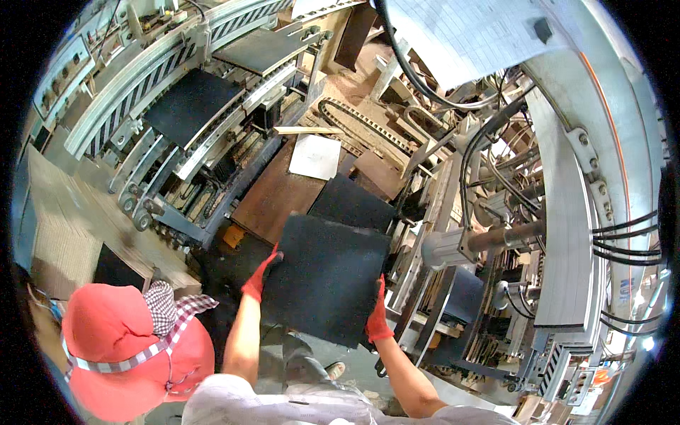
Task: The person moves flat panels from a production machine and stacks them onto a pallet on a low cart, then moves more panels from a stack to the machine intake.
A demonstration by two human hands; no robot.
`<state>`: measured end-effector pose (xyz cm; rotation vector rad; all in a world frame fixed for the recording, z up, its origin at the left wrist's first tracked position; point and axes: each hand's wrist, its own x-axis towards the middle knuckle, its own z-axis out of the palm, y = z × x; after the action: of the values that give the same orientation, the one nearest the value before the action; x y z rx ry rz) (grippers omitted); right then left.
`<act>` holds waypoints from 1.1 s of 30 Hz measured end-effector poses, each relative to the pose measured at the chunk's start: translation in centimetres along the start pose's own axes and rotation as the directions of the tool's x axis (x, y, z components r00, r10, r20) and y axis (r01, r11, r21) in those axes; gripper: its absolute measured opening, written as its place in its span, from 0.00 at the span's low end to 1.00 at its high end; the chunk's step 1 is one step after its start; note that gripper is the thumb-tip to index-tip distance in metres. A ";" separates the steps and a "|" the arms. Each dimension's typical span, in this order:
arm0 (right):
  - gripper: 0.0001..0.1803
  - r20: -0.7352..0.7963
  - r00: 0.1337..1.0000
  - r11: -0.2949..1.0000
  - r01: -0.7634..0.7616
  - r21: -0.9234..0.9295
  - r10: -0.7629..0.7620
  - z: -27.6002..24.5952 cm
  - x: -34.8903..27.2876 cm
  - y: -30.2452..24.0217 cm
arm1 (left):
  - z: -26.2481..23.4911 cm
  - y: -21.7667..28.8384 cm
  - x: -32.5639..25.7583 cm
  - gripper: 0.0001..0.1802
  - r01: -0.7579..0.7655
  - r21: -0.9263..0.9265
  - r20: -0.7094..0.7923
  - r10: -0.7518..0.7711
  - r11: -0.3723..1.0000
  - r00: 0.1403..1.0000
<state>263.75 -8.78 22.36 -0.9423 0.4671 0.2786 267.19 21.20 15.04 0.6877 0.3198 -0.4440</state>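
Observation:
A square black panel (324, 280) is held out in front of my body, tilted slightly. My left hand (262, 276), in a red glove, grips its left edge. On the opposite edge, my right hand (380, 315), also red-gloved, is closed, with the fingers partly hidden by the panel. Just beyond lies another black panel (352, 203), partly covered by the held one. A brown board (273, 198) rests farther left, with a white sheet (315, 156) at its far end.
Left stands a machine with rails carrying a black panel (193, 106). A machine with a cylinder (446, 249) and hoses stands right. A co-worker in a red hat (110, 319) is close at lower left, near stacked boards (67, 248). A paper sheet (467, 39) hangs at upper right.

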 end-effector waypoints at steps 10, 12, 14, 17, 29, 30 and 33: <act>0.41 0.438 0.849 0.590 0.522 -0.616 -0.294 -1.9 -15.7 -7.0 | 6.6 -6.2 -20.1 0.27 -0.267 -0.089 -0.345 0.221 0.960 0.912; 0.42 0.470 0.808 0.391 0.585 -0.711 -0.356 -4.2 -18.3 -7.2 | 8.7 -6.9 -22.1 0.27 -0.312 -0.075 -0.298 0.278 0.947 0.913; 0.39 0.530 0.760 0.322 0.643 -0.695 -0.376 -7.0 -21.1 -7.4 | 11.2 -8.5 -24.3 0.27 -0.342 -0.078 -0.252 0.313 0.936 0.915; 0.38 0.410 0.822 0.553 0.569 -0.609 -0.394 -11.6 -24.5 -9.1 | 16.7 -11.6 -25.3 0.26 -0.308 -0.074 -0.144 0.295 0.949 0.944; 0.31 -0.128 0.785 0.791 0.578 -0.202 -0.607 -37.7 -44.2 -11.4 | 38.7 -31.0 -25.0 0.20 -0.109 0.260 0.127 0.078 0.959 0.989; 0.31 -0.107 0.734 0.722 0.613 -0.321 -0.671 -40.0 -44.6 -10.5 | 40.0 -32.1 -24.2 0.20 -0.063 0.290 0.188 0.007 0.955 0.982; 0.31 -0.113 0.715 0.709 0.638 -0.300 -0.690 -44.2 -45.9 -11.6 | 45.7 -35.7 -23.4 0.21 -0.049 0.392 0.253 -0.056 0.919 0.966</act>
<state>217.33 -53.11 31.42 -1.3291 0.2594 -0.4577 235.77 -27.12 39.18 1.0116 -0.0230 -0.6045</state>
